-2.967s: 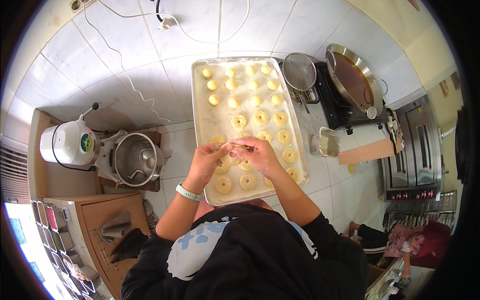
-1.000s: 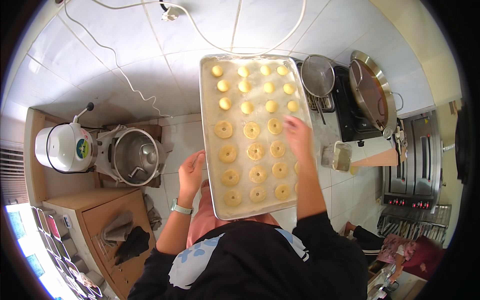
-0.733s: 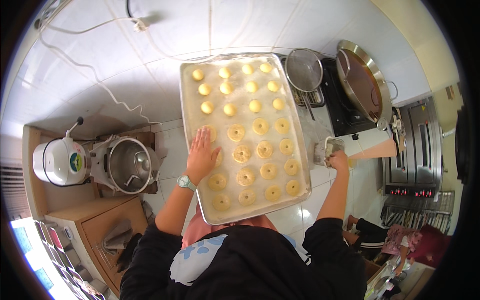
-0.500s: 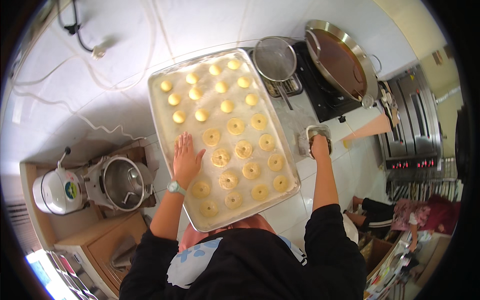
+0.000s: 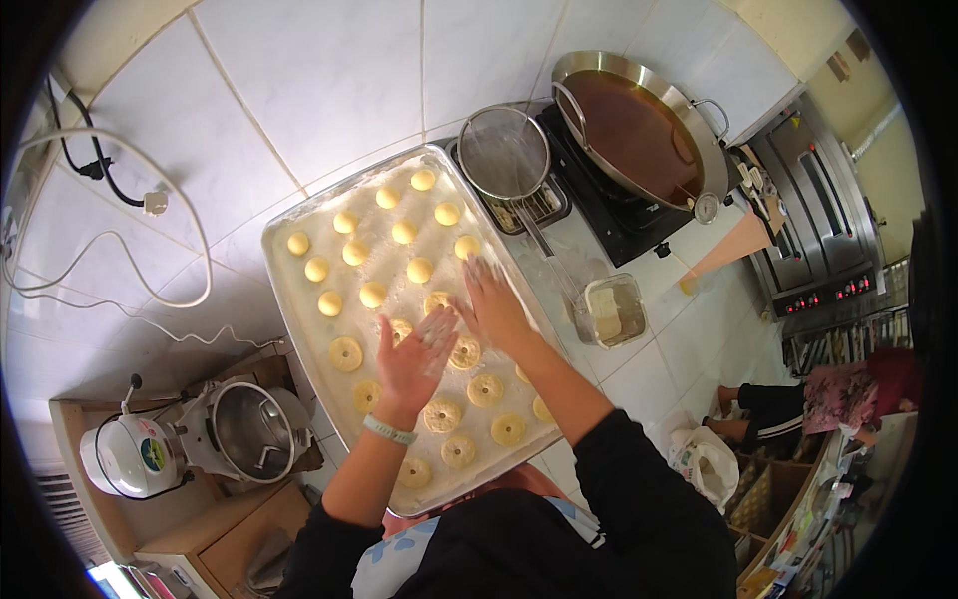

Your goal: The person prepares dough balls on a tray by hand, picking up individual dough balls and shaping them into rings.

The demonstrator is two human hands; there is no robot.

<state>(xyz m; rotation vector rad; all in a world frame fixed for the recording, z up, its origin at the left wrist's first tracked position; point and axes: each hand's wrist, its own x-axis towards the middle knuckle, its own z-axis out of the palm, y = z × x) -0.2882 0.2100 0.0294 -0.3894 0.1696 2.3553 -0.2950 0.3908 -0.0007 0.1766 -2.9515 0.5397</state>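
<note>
A large metal baking tray (image 5: 292, 270), dusted white, holds several pale dough balls (image 5: 418, 270) in its far half and several flattened dough rings (image 5: 485, 390) in its near half. Over its middle my left hand (image 5: 413, 361) is raised palm up, fingers apart and whitened with powder. My right hand (image 5: 496, 309), also powdery, stretches its fingers just right of it, slightly blurred; whether the hands touch, I cannot tell. Both hide some dough pieces. Right of the tray sits a square clear container (image 5: 614, 319) with pale contents.
A mesh strainer (image 5: 504, 150) and a wide pan of brown liquid (image 5: 629, 130) on a black stove (image 5: 589, 225) stand back right, beside a steel oven (image 5: 808, 215). A mixer (image 5: 135, 459) is lower left, cords (image 5: 205, 250) hang above it. A co-worker (image 5: 838, 399) is at lower right.
My right hand has left the square container for the tray's middle. My left hand has lifted from the tray's left side and turned palm up. The whole view has swung toward the stove.
</note>
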